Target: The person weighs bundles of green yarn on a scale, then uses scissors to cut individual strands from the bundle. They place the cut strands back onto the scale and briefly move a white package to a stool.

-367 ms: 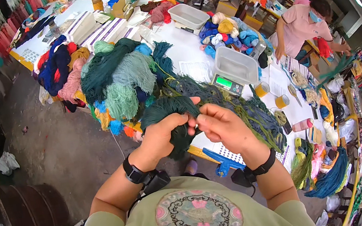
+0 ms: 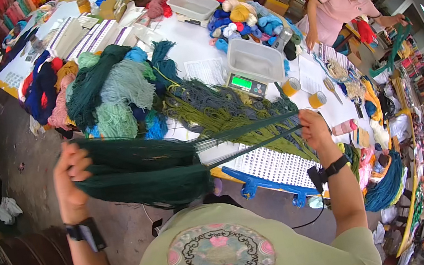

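A dark green skein of yarn [image 2: 143, 172] is stretched across in front of my chest, over the table's near edge. My left hand [image 2: 74, 175] grips its left end with curled fingers. A thin part of the strands runs out taut to my right hand [image 2: 314, 129], whose fingers are closed on them. The thick part of the skein hangs on the left side. Beneath the taut strands lie loose olive and grey-blue yarns [image 2: 213, 104] on the table, close to a printed sheet of dark dots [image 2: 271, 170].
A digital scale [image 2: 247, 85] bears a clear plastic tub [image 2: 256, 60]. Piled skeins [image 2: 120, 89] stand at the left. Small yellow jars [image 2: 317, 99] and a pink thread cone [image 2: 344, 127] sit to the right. Across the table, a masked person [image 2: 335, 13] handles green yarn.
My hands have moved wide apart from close together. The bunched skein is now drawn out between them, with a thin part pulled toward the right.
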Motion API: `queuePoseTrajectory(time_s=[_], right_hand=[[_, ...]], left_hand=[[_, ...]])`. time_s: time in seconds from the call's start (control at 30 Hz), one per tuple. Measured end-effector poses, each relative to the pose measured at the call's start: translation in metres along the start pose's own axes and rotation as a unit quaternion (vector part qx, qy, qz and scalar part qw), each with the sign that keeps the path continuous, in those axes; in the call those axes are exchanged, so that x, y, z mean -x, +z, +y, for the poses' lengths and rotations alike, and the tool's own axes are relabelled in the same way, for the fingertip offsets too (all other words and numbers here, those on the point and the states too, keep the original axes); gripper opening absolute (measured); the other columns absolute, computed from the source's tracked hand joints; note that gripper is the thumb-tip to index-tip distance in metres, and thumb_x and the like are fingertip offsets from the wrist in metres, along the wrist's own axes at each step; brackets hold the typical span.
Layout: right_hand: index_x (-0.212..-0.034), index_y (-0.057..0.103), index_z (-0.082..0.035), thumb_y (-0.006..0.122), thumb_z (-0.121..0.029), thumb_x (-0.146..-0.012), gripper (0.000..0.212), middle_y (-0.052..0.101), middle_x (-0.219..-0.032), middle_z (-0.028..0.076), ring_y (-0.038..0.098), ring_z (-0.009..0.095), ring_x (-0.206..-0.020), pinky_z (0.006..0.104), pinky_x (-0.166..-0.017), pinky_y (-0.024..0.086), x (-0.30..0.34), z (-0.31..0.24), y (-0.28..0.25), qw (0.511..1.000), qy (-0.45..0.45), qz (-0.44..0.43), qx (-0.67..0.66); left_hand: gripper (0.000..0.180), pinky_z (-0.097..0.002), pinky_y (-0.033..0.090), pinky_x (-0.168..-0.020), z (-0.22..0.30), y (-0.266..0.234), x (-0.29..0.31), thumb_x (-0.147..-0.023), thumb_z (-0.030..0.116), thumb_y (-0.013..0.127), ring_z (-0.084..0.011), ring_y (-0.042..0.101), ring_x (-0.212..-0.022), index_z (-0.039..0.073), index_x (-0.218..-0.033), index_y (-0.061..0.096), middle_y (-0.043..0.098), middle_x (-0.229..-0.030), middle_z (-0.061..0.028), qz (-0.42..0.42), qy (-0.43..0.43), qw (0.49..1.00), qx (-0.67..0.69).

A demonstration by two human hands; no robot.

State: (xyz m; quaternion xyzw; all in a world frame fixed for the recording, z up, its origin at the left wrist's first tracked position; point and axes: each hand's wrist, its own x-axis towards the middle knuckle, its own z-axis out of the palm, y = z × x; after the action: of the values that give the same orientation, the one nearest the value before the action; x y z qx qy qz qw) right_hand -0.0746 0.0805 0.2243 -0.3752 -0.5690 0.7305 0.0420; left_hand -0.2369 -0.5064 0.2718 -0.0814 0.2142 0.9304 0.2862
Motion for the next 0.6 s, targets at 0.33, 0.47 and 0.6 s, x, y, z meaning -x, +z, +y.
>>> queuePoseTrajectory(time_s=[0.33, 0.47, 0.6], right_hand=[[-0.076, 0.055, -0.013, 0.062, -0.018, -0.085, 0.012, 0.052, -0.058, -0.001, 0.052, 0.015, -0.046, 0.0311, -0.038, 0.039, -0.104, 0.041, -0.265, 0.65, -0.051, 0.38, 0.656], [-0.08, 0.052, -0.011, 0.052, -0.022, -0.093, 0.017, 0.051, -0.064, 0.002, 0.047, 0.013, -0.048, 0.0247, -0.038, 0.038, -0.097, 0.034, -0.196, 0.981, -0.036, 0.188, -0.012], [-0.092, 0.052, -0.002, 0.048, -0.018, -0.099, 0.018, 0.058, -0.087, 0.01, 0.058, 0.022, -0.083, 0.038, -0.081, 0.049, -0.08, -0.042, -0.106, 0.945, -0.277, -0.077, -0.158]], left_hand=[[0.015, -0.0208, 0.04, -0.057, 0.216, -0.206, 0.051, -0.099, 0.016, 0.053, -0.0073, 0.042, -0.064, 0.002, -0.1, 0.057, 0.041, -0.072, 0.0024, 0.171, 0.384, 0.885, -0.2], [0.033, -0.0229, 0.046, -0.067, 0.14, -0.166, 0.037, -0.099, 0.022, 0.052, -0.0121, 0.051, -0.077, 0.002, -0.126, 0.052, 0.056, -0.1, -0.0054, 0.08, 0.388, 0.906, -0.148], [0.05, -0.0273, 0.049, -0.079, 0.017, -0.061, 0.015, -0.1, 0.019, 0.048, -0.0184, 0.052, -0.105, 0.01, -0.146, 0.031, 0.032, -0.149, -0.0095, -0.052, 0.322, 0.938, -0.115]])
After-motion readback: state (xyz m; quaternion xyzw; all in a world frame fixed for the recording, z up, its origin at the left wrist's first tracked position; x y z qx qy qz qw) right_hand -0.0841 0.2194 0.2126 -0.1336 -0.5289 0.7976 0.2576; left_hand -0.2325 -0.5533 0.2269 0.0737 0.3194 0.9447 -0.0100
